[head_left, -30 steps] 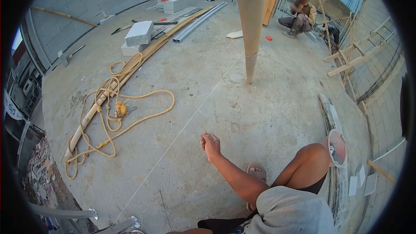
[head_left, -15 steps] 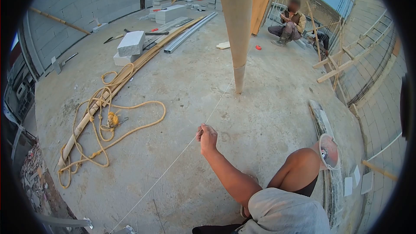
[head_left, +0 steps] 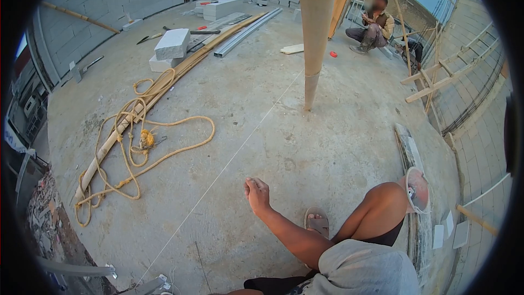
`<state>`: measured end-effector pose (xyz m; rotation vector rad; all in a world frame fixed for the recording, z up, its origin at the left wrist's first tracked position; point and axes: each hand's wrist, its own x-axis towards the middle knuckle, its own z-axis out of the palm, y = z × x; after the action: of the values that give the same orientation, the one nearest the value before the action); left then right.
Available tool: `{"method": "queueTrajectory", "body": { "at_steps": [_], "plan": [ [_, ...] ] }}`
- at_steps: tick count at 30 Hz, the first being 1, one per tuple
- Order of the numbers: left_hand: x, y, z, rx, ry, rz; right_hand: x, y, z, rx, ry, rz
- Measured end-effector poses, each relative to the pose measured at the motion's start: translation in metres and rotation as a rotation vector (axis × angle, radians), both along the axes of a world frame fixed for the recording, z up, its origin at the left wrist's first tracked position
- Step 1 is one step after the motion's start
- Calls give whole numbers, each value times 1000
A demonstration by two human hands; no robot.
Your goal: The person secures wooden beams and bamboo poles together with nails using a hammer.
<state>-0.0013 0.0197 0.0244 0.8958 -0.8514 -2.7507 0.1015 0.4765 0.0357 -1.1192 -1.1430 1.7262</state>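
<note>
My right hand is raised over the concrete floor, its fingers curled closed with nothing visible in them. A thin white string runs taut and diagonally across the floor, to the left of the hand and apart from it. Its upper end passes near the foot of an upright pole; the lower end reaches metal pieces at the bottom edge. My left hand is outside the view.
Coiled rope lies over long wooden poles at left. White blocks and metal channels are farther back. A person squats at the back right. A bucket stands by my knee; a ladder leans at right.
My right hand, earlier at the string, is now apart from it and slightly lower. The view has shifted a little, and more of my sandalled foot shows.
</note>
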Motion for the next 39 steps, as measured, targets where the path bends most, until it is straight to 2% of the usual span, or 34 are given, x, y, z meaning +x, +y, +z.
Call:
{"method": "queueTrajectory", "body": {
  "at_steps": [2, 6, 8, 9, 11, 13, 16, 18, 21, 22, 24, 25, 26, 28, 29, 30, 32, 34, 36, 37, 39],
  "plan": [
    [3, 1, 4, 1, -4, 17, -4, -7, -1, 79, -32, 103],
    [8, 10, 19, 75, 66, 15, -6, -15, 3, 69, -78, 150],
    [7, 1, 3, 173, 157, -47, -8, -12, 8, 30, -95, 170],
    [1, -14, -24, 107, 209, 2, -12, -8, 10, 11, -78, 182],
    [8, -12, -29, 296, 361, -69, -24, 0, 17, -27, -59, 211],
    [11, -5, -16, 397, 416, -139, -36, 1, 30, -35, -54, 268],
    [14, -4, 4, 362, 338, -100, -47, -16, 39, 17, -119, 349],
    [19, 4, 24, 224, 174, 46, -41, -34, 31, 118, -190, 419],
    [21, -6, 25, -37, 103, 113, -21, -61, 3, 144, -305, 591],
    [22, -11, 28, -52, 103, 161, -14, -70, -12, 155, -339, 643],
    [24, -20, 34, -292, 25, 154, -7, -96, -24, 146, -403, 715],
    [31, -43, 12, -362, 113, 56, -5, -110, -29, 137, -475, 745],
    [31, -45, 14, -368, 107, 68, -6, -122, -36, 135, -476, 759],
    [30, -42, 16, -1188, -36, 115, -1, -146, -47, 236, -475, 1004],
    [38, -45, 25, -1427, -115, 14, 0, -157, -49, 306, -449, 1099],
    [43, -49, 19, -1430, -121, 16, 2, -166, -51, 303, -449, 1105],
    [51, -55, -3, -1740, -93, -119, 7, -184, -52, 441, -481, 1244],
    [60, -50, -22, -1738, -102, -213, 13, -194, -53, 446, -538, 1283],
    [70, -35, -34, -1924, -137, -306, 19, -203, -54, 485, -541, 1363],
    [73, -26, -33, -1933, -103, -301, 17, -205, -50, 492, -551, 1327],
    [87, -6, -29, -1932, 4, -331, 13, -204, -37, 556, -553, 1479]
  ]
}}
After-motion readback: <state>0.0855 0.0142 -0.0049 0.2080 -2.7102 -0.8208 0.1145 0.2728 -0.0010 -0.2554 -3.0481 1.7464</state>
